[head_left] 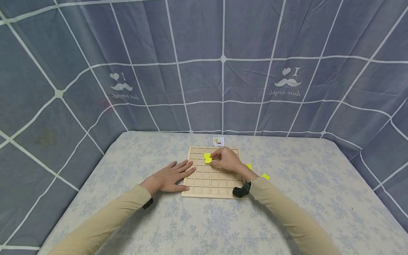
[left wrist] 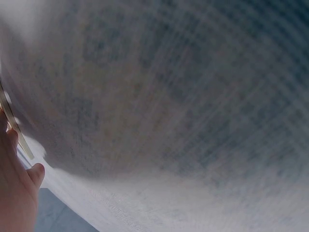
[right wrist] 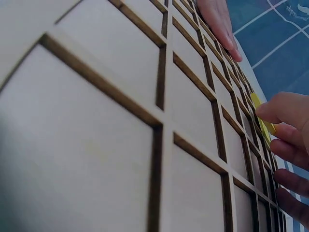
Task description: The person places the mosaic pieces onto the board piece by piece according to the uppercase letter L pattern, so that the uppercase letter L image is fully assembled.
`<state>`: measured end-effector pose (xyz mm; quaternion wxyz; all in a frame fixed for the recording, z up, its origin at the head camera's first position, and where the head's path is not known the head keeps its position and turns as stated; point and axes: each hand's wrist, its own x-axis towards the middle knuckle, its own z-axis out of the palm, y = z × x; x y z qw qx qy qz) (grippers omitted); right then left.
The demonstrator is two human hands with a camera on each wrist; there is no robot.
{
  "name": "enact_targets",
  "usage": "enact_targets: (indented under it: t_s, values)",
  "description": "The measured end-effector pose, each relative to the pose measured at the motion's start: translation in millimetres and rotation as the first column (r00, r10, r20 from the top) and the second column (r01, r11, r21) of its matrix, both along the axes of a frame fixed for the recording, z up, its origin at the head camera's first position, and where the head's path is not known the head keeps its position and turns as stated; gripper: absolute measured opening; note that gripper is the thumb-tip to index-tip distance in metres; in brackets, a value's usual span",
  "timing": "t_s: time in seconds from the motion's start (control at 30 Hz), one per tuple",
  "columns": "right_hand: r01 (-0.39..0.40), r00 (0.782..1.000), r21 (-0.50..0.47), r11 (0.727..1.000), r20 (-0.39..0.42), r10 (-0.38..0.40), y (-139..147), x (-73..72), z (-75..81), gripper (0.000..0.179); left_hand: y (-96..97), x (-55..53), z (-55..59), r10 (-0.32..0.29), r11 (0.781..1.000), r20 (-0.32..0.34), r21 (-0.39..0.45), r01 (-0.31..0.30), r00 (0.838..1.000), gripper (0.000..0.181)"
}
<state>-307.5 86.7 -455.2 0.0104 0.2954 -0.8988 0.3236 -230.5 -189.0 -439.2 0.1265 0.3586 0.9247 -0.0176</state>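
A wooden grid board (head_left: pixel 210 193) with square cells lies on the table. Near its upper middle are two yellow square tiles, one (head_left: pixel 207 155) just behind the other (head_left: pixel 208 160). My right hand (head_left: pixel 227 159) reaches over the board from the right, thumb and index finger pinching at the edge of a yellow tile. In the right wrist view, yellow (right wrist: pixel 266 123) shows between that thumb and finger. My left hand (head_left: pixel 173 177) rests with spread fingers across the board's left edge, holding nothing. The left wrist view catches only part of this hand (left wrist: pixel 19 188) beside the board edge.
Behind the board lies a small card (head_left: pixel 218 141) with a printed grid and coloured squares. Two more yellow tiles are to the right, one (head_left: pixel 249 166) by the board's edge and one (head_left: pixel 266 176) beside the right sleeve. A patterned cloth (head_left: pixel 204 226) covers the table; grey-blue curtains surround it.
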Motion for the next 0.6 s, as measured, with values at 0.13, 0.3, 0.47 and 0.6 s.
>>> enact_targets:
  t_s: [0.13,0.3,0.47,0.6]
  values:
    - [-0.005,1.0,0.021,1.0,-0.013,0.006,-3.0,0.7,0.7,0.024,-0.2,0.4,0.2,0.002,1.0,-0.001,-0.005,-0.002,1.0,0.077]
    - [-0.014,1.0,0.037,0.999,-0.026,0.014,-5.1,1.3,1.1,0.024,-0.4,1.4,0.6,0.003,1.0,-0.002,-0.003,-0.003,1.0,0.077]
    - [-0.017,0.999,0.046,0.999,-0.03,0.018,-6.2,-0.1,0.8,0.024,0.2,2.1,1.5,0.003,1.0,0.0,0.006,-0.003,1.0,0.077]
    - [-0.012,1.0,0.053,0.999,-0.022,0.013,-6.5,-0.6,0.2,0.025,1.1,2.8,3.0,-0.002,1.0,0.001,0.008,0.002,1.0,0.077]
